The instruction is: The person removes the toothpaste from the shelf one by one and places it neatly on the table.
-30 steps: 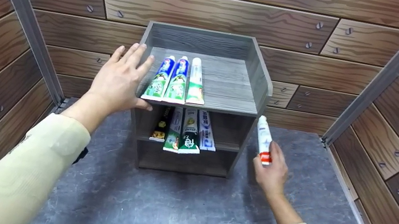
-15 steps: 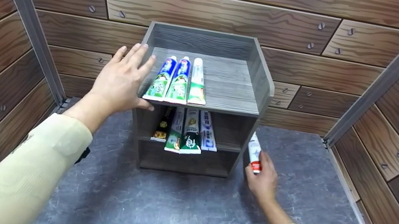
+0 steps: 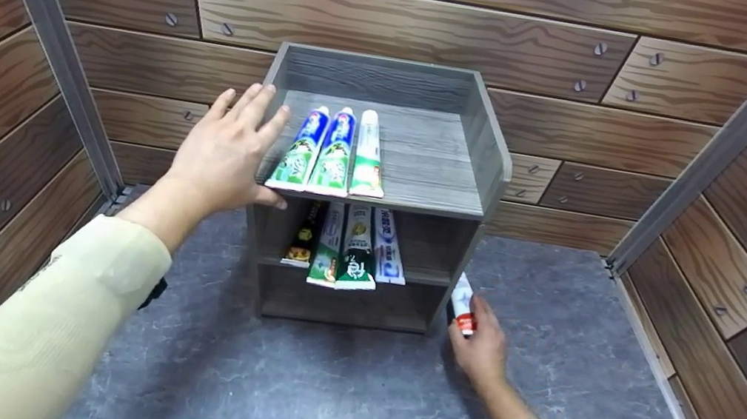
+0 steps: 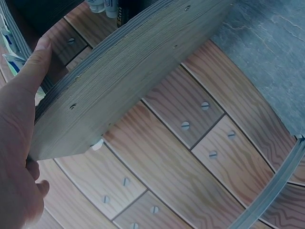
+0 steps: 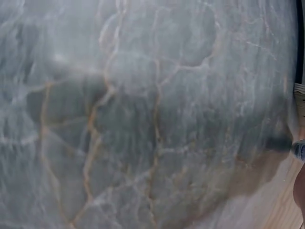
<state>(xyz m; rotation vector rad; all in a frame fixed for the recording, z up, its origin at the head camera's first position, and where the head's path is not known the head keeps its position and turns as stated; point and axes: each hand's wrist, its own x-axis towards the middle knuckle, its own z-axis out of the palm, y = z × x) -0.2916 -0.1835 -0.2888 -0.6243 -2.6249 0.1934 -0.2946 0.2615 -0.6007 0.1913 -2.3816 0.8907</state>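
Note:
My right hand (image 3: 483, 343) pinches a white toothpaste tube (image 3: 463, 305) by its red end, low beside the right side of a small grey wooden shelf unit (image 3: 419, 157). Only a sliver of finger (image 5: 299, 191) shows at the right wrist view's edge. With fingers spread and extended, my left hand (image 3: 222, 148) rests at the unit's left side panel (image 4: 128, 76), thumb by the top board's front edge. On the top board lie two blue-green toothpaste tubes (image 3: 319, 152) and a white-green tube (image 3: 370, 157). Several more tubes, including a dark green one (image 3: 358, 256), lie on the middle shelf.
The unit stands on a grey marbled floor (image 3: 314, 395). Wood-patterned walls (image 3: 402, 30) enclose it at the back and both sides, with grey metal posts (image 3: 704, 134) at the corners. Some middle-shelf tubes stick out past the shelf's front edge.
My right hand has moved down and to the left with the toothpaste tube, from beside the top board to beside the unit's lower right side. The left hand has stayed in place.

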